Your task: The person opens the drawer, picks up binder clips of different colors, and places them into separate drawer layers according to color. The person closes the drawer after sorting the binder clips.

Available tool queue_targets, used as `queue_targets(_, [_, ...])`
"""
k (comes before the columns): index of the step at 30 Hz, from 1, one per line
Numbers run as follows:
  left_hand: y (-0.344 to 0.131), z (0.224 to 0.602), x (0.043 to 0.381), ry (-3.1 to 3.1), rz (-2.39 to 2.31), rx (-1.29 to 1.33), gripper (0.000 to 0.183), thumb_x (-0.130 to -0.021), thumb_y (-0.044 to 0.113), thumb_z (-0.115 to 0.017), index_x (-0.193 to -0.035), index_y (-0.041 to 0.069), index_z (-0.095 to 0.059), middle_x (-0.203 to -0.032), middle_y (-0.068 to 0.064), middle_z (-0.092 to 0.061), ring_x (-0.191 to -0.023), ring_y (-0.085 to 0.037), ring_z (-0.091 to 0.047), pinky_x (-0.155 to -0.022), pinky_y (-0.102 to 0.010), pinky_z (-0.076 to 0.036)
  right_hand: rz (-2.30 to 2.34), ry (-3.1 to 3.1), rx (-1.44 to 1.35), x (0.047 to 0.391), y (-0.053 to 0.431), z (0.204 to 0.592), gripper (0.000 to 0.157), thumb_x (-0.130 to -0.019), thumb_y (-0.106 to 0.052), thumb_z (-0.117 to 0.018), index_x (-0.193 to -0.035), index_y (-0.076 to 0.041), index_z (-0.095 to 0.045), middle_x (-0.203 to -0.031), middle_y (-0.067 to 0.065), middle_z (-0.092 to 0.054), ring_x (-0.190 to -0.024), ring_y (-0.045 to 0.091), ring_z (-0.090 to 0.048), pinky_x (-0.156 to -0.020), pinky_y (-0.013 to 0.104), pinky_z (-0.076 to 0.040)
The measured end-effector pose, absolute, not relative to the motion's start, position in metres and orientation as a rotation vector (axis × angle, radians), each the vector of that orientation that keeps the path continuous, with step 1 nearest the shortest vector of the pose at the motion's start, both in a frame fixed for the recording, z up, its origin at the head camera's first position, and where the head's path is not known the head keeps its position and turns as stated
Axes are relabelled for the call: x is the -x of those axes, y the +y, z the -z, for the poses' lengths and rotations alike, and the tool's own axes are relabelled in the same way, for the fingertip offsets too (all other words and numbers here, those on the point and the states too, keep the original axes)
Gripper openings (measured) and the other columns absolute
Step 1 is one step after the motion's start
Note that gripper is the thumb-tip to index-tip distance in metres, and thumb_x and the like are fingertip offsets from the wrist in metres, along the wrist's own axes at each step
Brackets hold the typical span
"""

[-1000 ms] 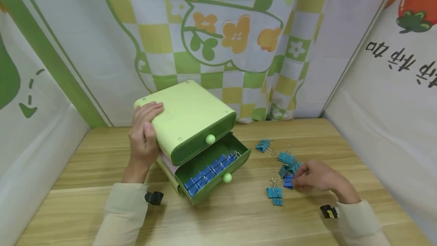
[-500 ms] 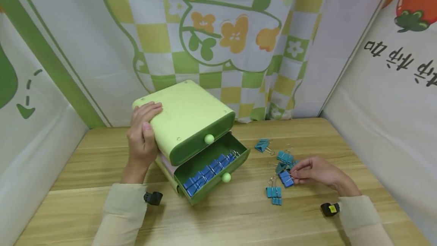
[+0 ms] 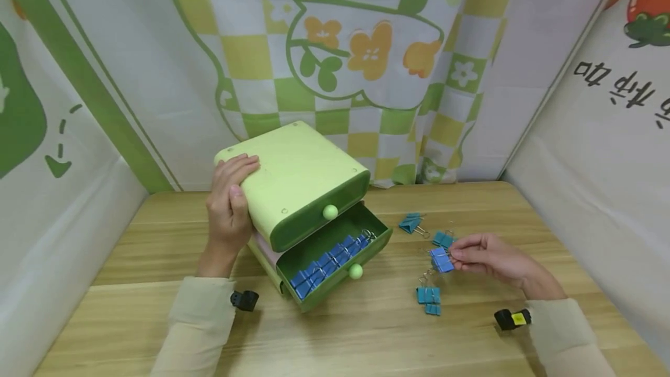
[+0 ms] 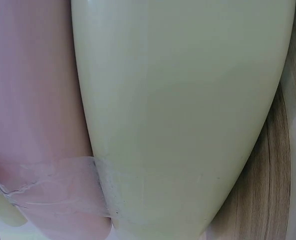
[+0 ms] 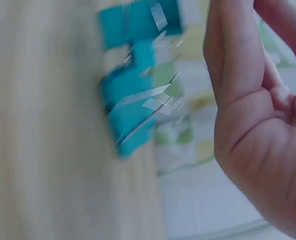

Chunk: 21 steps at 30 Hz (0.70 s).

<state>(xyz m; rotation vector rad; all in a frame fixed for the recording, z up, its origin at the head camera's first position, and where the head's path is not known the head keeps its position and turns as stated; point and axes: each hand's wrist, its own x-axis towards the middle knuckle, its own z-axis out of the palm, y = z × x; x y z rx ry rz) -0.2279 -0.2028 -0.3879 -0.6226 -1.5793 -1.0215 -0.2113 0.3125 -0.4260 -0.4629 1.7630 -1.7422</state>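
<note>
My left hand (image 3: 228,211) rests on the upper left edge of a light green drawer box (image 3: 298,170), fingers laid over the top and thumb along its side. The lower drawer (image 3: 374,251) stands pulled out and has a row of blue binder clips (image 3: 330,260) inside. On the right, my right hand (image 3: 502,260) pinches a blue binder clip (image 3: 442,260) by its wire handle, above the loose teal binder clips (image 3: 428,295). The right wrist view shows teal binder clips (image 5: 130,105), blurred, beside the right hand; the held clip is out of sight there.
Another teal binder clip (image 3: 410,223) lies farther back on the wooden table (image 3: 366,330). A patterned curtain (image 3: 361,121) hangs behind the box. In the left wrist view, clear tape (image 4: 63,185) spans a pink section and a pale green section.
My right hand has drawn the blue binder clip out of the teal ones and raised it slightly. The left hand stays on the box. The head view has shifted slightly.
</note>
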Motion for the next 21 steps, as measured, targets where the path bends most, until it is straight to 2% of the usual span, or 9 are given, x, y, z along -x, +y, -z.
queue_targets(6, [-0.202, 0.388, 0.228, -1.582, 1.015, 0.622, 0.046, -0.095, 0.01, -0.036, -0.115, -0.01, -0.073, -0.121, -0.028, -0.074, -0.127, -0.043, -0.064, -0.127, -0.058, -0.032, 1.794, 1.925, 0.435, 0.216, 0.281, 0.384, 0.022, -0.104, -0.004, -0.06, -0.112, -0.013, -0.079, -0.1, -0.001, -0.081, -0.093, 0.007, -0.078, -0.087, 0.022, -0.063])
queue_targets(10, [-0.203, 0.388, 0.228, -1.579, 1.014, 0.625, 0.046, -0.094, 0.008, -0.036, -0.115, -0.01, -0.073, -0.121, -0.029, -0.074, -0.127, -0.043, -0.064, -0.127, -0.059, -0.032, 1.778, 2.064, 0.41, 0.22, 0.253, 0.354, 0.016, -0.101, -0.008, -0.067, -0.113, -0.007, -0.078, -0.099, 0.001, -0.082, -0.092, 0.01, -0.078, -0.088, 0.025, -0.064])
queue_targets(16, [-0.204, 0.388, 0.227, -1.583, 1.017, 0.619, 0.046, -0.094, 0.008, -0.036, -0.115, -0.01, -0.073, -0.121, -0.029, -0.074, -0.128, -0.041, -0.064, -0.127, -0.059, -0.031, 1.604, 2.239, 0.443, 0.228, 0.215, 0.324, 0.033, -0.099, -0.017, -0.073, -0.123, 0.005, -0.072, -0.104, 0.005, -0.082, -0.097, 0.018, -0.08, -0.092, 0.032, -0.064])
queue_targets(21, [-0.204, 0.389, 0.227, -1.585, 1.017, 0.62, 0.046, -0.094, 0.008, -0.037, -0.116, -0.01, -0.073, -0.121, -0.028, -0.074, -0.128, -0.041, -0.064, -0.128, -0.059, -0.031, 1.461, 2.298, 0.499, 0.235, 0.188, 0.312, 0.033, -0.098, -0.024, -0.074, -0.122, -0.001, -0.075, -0.108, 0.008, -0.082, -0.101, 0.022, -0.08, -0.094, 0.035, -0.064])
